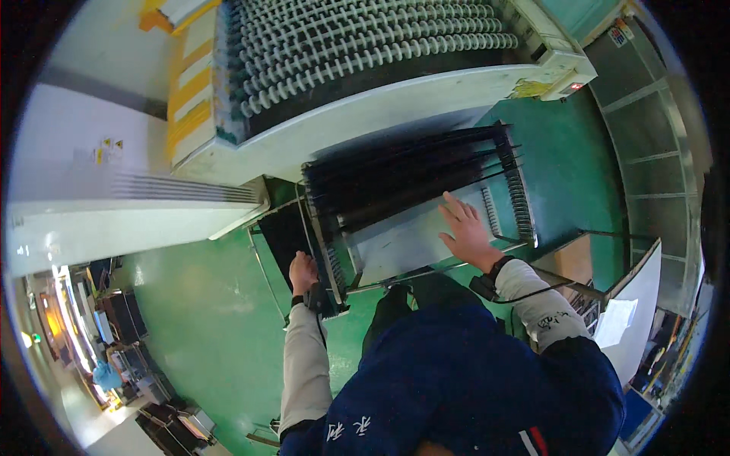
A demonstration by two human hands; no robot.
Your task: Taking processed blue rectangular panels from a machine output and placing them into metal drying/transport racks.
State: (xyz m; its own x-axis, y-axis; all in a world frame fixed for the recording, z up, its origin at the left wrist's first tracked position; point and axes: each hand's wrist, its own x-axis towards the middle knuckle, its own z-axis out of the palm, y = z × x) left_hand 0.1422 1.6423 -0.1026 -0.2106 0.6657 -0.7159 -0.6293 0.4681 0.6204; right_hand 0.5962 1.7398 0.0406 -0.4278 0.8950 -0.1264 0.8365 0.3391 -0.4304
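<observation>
So the person's right hand [468,232] is hanging wide open, fingers splayed and holding nothing, over the pale grey flat base [407,239] of a black slotted rack [523,201]; can't tell if it's touching. The left hand [303,273] is curling its fingers by the rack's left end, and whether it's gripping anything I can't tell. The thin black panels [395,171] are sitting bunched in the rack, just beyond the right hand. Imo, handling them well is calling for a light hold near both ends, keeping each one level and lined up with the comb-like slots right of that hand. Watch the edges: a big white roller conveyor [365,106] is crowding the far side past the panels, while more room is showing over the glossy green floor [205,296], left of the left hand.
</observation>
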